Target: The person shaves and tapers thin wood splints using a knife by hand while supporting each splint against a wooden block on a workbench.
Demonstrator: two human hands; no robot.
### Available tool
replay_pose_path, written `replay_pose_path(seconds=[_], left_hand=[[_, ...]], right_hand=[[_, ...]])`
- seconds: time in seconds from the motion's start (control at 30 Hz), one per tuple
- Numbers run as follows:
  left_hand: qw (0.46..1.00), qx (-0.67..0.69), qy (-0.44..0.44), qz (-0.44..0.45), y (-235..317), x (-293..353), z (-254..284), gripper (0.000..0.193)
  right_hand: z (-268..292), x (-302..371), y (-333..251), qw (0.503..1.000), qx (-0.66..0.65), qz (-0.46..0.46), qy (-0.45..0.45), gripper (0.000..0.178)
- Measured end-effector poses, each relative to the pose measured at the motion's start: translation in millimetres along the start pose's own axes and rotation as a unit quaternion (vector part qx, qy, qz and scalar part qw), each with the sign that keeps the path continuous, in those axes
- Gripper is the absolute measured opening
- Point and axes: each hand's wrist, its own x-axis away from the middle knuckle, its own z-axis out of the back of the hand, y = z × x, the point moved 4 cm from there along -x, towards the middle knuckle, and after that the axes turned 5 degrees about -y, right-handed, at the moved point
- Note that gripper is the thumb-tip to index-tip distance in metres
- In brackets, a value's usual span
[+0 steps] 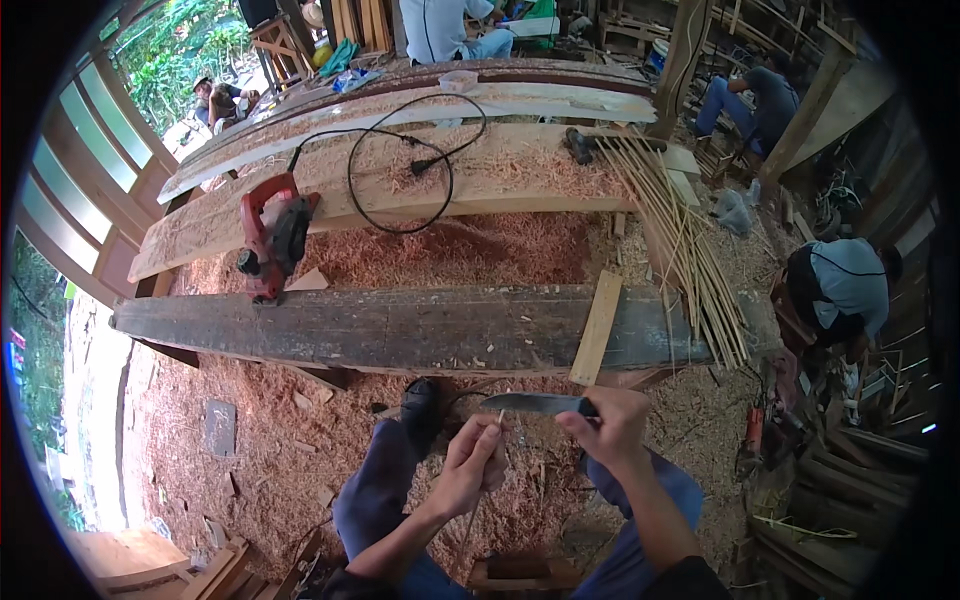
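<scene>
Writing: dark marks on the grey plate (219, 428), on the shavings nearer the person than the dark plank (400, 330) and toward its left end; too small to read.
Thin stick (502, 417): on the person's side of the dark plank, right of its middle; long axis runs roughly crosswise to the plank, upper tip toward it, lower end toward the person.
Knife (538, 403): just nearer than the plank, roughly parallel to it; blade points left, overlapping the stick's tip; whether they touch, I cannot tell.
Left hand (472, 458): fingers curled closed round the stick.
Right hand (612, 425): closed firmly on the knife's handle.
Stick bundle (690, 245): fanned across the plank's right end.
Red planer (272, 238): at the plank's far edge, left part.
</scene>
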Motion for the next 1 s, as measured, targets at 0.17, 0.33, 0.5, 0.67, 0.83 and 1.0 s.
replay_pose_path(seconds=[0.17,0.33,0.5,0.67,0.83,1.0], left_hand=[[0.999,0.029,-0.004,0.041,-14,-8,6,0.023],[0.999,-0.028,0.008,0.025,-10,-8,-7,0.032],[0.992,-0.120,0.026,-0.008,-14,-6,-9,0.035],[0.987,-0.161,0.016,-0.012,-19,-4,-11,0.033],[0.992,-0.123,0.007,0.018,-26,-5,-11,0.028],[0.997,-0.072,-0.003,0.008,-14,-6,-19,0.019]], right_hand=[[-18,-4,-19,0.995,-0.059,0.036,-0.066,0.067],[-28,-9,-21,0.992,-0.060,0.047,-0.099,0.064],[-24,-10,-22,0.991,-0.061,0.052,-0.104,0.063],[-21,-3,-18,0.990,-0.051,0.054,-0.122,0.063],[-14,0,-11,0.992,-0.014,0.065,-0.104,0.067],[15,-2,25,0.993,0.086,0.065,-0.047,0.071]])
